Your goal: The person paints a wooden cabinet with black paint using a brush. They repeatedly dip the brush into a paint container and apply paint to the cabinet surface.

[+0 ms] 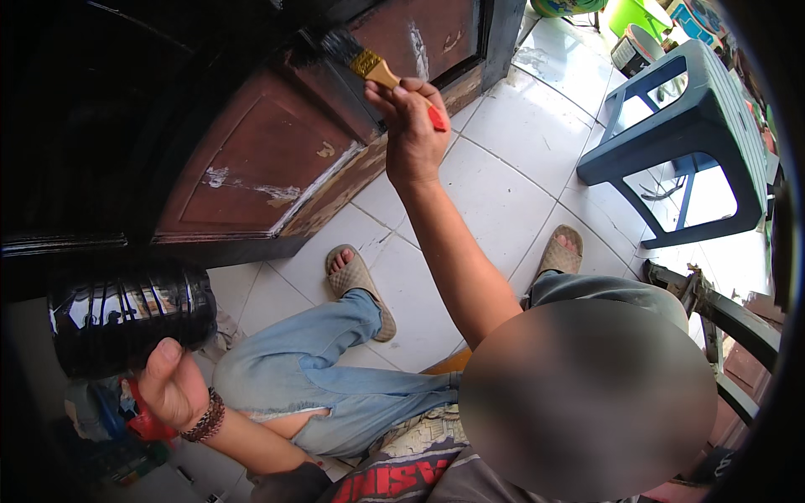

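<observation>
My right hand grips the wooden handle of a paintbrush, whose end is red. Its dark, paint-covered bristles touch or nearly touch a panelled wooden door. Much of that door is black; the lower panels are reddish brown with whitish filler patches and bare-looking wood along the bottom edge. At the left, my left hand, with a braided bracelet at the wrist, holds a ribbed clear plastic container coated with black paint. Most of those fingers are hidden behind it.
White floor tiles lie beneath my sandalled feet. A blue-grey plastic stool stands at the right, near a paint can and a lime-green bucket. Dark frame pieces are behind me. Red and blue items sit below my left hand.
</observation>
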### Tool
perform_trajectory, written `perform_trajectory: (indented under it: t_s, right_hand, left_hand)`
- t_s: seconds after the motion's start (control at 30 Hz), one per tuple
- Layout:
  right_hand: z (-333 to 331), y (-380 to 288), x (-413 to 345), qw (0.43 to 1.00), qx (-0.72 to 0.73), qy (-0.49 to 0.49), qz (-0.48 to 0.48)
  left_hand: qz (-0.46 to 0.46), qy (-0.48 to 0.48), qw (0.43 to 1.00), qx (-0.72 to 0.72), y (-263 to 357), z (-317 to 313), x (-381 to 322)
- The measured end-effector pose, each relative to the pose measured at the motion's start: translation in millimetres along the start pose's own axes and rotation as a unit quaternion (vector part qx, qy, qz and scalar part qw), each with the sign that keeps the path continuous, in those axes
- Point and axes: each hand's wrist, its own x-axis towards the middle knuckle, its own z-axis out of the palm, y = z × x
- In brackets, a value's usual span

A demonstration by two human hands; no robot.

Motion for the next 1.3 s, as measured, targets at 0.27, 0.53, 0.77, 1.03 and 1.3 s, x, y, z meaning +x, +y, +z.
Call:
perform_trajectory:
  t_s: [0.27, 0.53, 0.77, 1.03, 1.3]
  right_hand:
    - [-54.4, 23.5, -10.2, 0.964, -0.223, 0.141, 0.019]
    - [54.0, -21.0, 5.0, 0.994, -0.065, -0.066, -0.054]
    - [-57.5, 18.1, 2.2, 0.991, -0.126, 0.047, 0.019]
    - [14.5, -8.3, 1.8, 0.994, -0.081, -0.064, -0.038]
    - [11.0, -19.1, -9.7, 0.990, -0.094, -0.068, -0.085]
  left_hand:
    - [0.005, -0.003, 1.000, 0.006, -3.5, 4.7, -1.7]
    - [0.000, -0.019, 1.000, -0.009, -1.0, -4.4, -6.0]
    - [0.008, 0.014, 1.000, -0.002, -6.0, -0.6, -1.2]
    - [0.003, 0.008, 1.000, -0.006, 1.9, -1.9, -7.4]
    - [-0.005, 0.008, 1.000, -0.014, -6.3, -9.3, -1.0]
